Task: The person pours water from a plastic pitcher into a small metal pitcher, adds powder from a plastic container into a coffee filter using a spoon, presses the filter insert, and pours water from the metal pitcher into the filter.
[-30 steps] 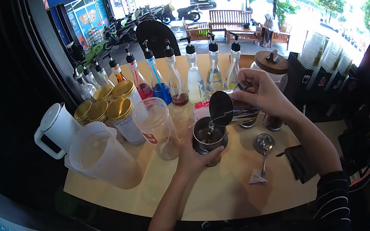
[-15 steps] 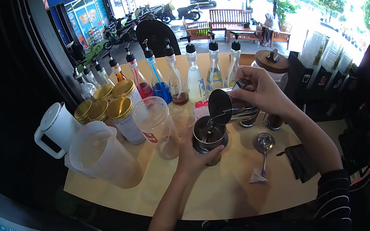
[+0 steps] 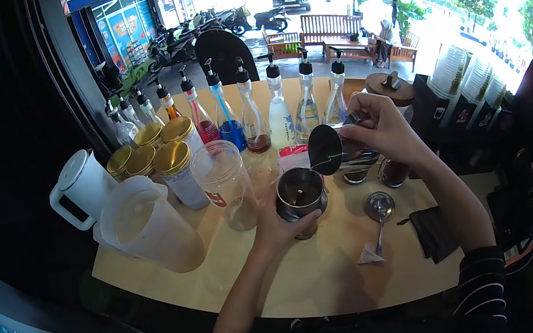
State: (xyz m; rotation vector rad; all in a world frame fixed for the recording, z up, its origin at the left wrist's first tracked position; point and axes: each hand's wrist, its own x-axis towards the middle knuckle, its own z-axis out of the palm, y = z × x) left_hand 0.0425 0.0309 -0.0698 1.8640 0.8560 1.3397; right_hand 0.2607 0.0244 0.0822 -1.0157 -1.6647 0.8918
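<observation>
My left hand (image 3: 278, 226) is wrapped round a metal cup (image 3: 301, 194) with a dark inside, its thumb across the front. My right hand (image 3: 380, 128) grips a shiny metal pot (image 3: 357, 151) near its top; the pot's round dark lid or opening (image 3: 325, 149) faces the cup from the upper right. The two vessels are very close, and whether they touch is hard to tell. Right of the cup a metal strainer spoon (image 3: 380, 207) lies with its handle on a small crumpled wrapper (image 3: 370, 254).
Left of the cup stand a clear plastic tumbler (image 3: 221, 181), a frosted pitcher (image 3: 150, 228), gold-lidded jars (image 3: 173, 158) and a white jug (image 3: 78, 187). Pump bottles (image 3: 229, 120) line the back. A dark pouch (image 3: 434, 235) lies right, near stacked cups (image 3: 455, 73). A person sits outside.
My right hand and the metal pot have shifted slightly right, away from the cup. The thin stream seen earlier between pot and cup has dwindled. My left hand has stayed nearly still.
</observation>
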